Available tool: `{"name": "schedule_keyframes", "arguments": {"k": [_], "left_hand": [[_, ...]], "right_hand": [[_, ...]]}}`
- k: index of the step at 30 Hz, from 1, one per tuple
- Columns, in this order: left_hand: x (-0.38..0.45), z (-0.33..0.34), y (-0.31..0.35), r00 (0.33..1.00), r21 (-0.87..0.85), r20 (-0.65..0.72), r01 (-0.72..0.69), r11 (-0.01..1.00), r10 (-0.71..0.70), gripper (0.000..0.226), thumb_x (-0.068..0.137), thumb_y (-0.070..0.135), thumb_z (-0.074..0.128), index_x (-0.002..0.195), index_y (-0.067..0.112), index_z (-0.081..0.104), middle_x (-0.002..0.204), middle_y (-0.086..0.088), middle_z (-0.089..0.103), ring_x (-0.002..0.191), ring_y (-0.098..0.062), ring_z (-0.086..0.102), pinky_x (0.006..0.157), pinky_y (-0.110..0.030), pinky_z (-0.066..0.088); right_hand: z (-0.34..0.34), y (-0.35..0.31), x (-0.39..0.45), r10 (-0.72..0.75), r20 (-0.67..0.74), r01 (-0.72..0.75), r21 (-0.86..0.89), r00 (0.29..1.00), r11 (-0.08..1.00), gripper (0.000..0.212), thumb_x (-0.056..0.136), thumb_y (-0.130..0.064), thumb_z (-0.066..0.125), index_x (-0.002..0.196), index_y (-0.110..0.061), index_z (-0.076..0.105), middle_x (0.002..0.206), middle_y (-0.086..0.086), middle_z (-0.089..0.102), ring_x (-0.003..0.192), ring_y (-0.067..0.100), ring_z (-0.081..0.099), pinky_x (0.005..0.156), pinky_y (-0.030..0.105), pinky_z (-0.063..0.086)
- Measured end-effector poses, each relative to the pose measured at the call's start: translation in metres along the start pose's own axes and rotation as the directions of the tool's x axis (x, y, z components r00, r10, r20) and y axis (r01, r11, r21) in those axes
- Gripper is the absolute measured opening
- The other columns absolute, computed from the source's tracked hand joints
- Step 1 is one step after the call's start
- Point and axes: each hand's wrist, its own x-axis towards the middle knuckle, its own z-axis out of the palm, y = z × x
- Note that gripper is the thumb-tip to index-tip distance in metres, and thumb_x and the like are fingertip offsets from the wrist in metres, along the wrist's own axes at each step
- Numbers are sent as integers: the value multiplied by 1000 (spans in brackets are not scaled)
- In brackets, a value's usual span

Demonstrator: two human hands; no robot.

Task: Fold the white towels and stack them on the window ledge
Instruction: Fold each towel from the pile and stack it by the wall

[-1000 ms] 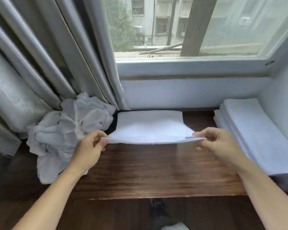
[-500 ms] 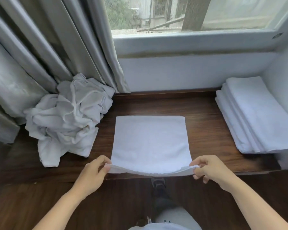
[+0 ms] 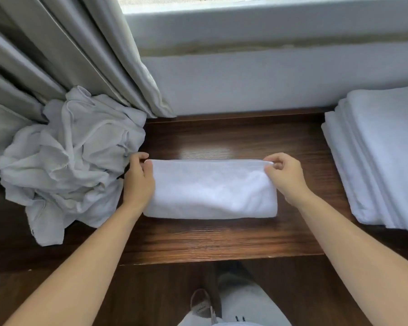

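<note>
My left hand and right hand reach forward, arms extended, each pinching a far corner of the folded towel. It lies flat mid-ledge, between the crumpled pile at left and the folded stack at right.

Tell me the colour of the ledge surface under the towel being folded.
Dark brown wood grain on the ledge, in the head view.

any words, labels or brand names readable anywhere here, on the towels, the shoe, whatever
None can be read.
Shoe: a faint dark mark on its strap, too small and blurred to read.
Folded towel, stack of folded towels, crumpled pile and curtain: no print or tag shows.
</note>
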Motion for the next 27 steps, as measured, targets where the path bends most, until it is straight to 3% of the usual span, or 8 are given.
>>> {"name": "schedule_keyframes", "arguments": {"k": [5, 10, 13, 17, 20, 22, 25, 27], "left_hand": [[23, 21, -9, 999, 69, -15, 32, 997, -31, 21, 108, 26, 44, 127, 18, 50, 86, 7, 58, 81, -9, 56, 75, -35, 42], [30, 30, -9, 998, 82, -41, 60, 995, -56, 22, 108, 26, 46, 125, 15, 52, 91, 2, 60, 88, -24, 61, 78, -39, 47], [31, 30, -8, 994, 63, -42, 108, 992, -106, 28, 107, 31, 50, 127, 12, 51, 100, -2, 62, 96, -26, 63, 82, -39, 49], [12, 27, -9, 989, 62, -53, 141, 988, -138, 48, 102, 41, 56, 139, 13, 43, 123, -4, 58, 110, -19, 57, 89, -34, 44], [-20, 17, -18, 994, 117, -41, 104, 988, -100, 59, 98, 47, 62, 142, 14, 38, 121, -2, 55, 108, -15, 54, 88, -35, 47], [-36, 6, -30, 979, 130, 18, 199, 971, -203, 58, 96, 51, 63, 137, 15, 43, 112, 0, 60, 103, -18, 60, 86, -40, 53], [-48, -14, -49, 916, 69, 143, 368, 927, -374, 42, 94, 48, 68, 124, 22, 56, 105, 7, 66, 97, -19, 67, 79, -38, 56], [-51, -24, -57, 866, -37, 229, 464, 885, -444, 36, 95, 42, 72, 123, 22, 61, 99, 8, 68, 85, -13, 65, 70, -32, 53]], "right_hand": [[17, 9, 29, -1, -27, 0, -35, 1000, 999, 26, 92, -10, 62, 90, -36, 66, 93, -10, 68, 88, 8, 64, 68, 26, 48], [26, 11, 41, 3, -42, -6, -72, 999, 997, 23, 96, -12, 61, 97, -34, 64, 89, -10, 65, 84, 8, 63, 63, 22, 45], [26, 8, 39, 16, -71, -20, -47, 997, 999, 19, 97, -19, 64, 113, -28, 61, 85, -8, 65, 82, 9, 64, 66, 23, 44], [21, 9, 11, 140, -108, -138, 23, 984, 990, 38, 93, -36, 69, 124, -22, 51, 94, -3, 68, 92, 13, 65, 82, 35, 52], [12, 17, -18, 299, 16, -299, 28, 954, 954, 31, 88, -41, 73, 107, -22, 59, 102, -3, 68, 96, 16, 67, 80, 38, 55], [5, 24, -31, 308, 155, -306, -39, 939, 951, 24, 88, -40, 75, 100, -21, 67, 98, -4, 73, 89, 13, 70, 72, 31, 55], [-7, 33, -39, 269, 318, -285, 4, 909, 959, 20, 90, -36, 78, 103, -21, 76, 96, -6, 80, 69, 5, 69, 56, 15, 45], [-15, 36, -39, 249, 402, -294, 54, 881, 954, 24, 93, -35, 76, 110, -19, 76, 104, 3, 80, 64, 13, 55, 53, 20, 35]]}}
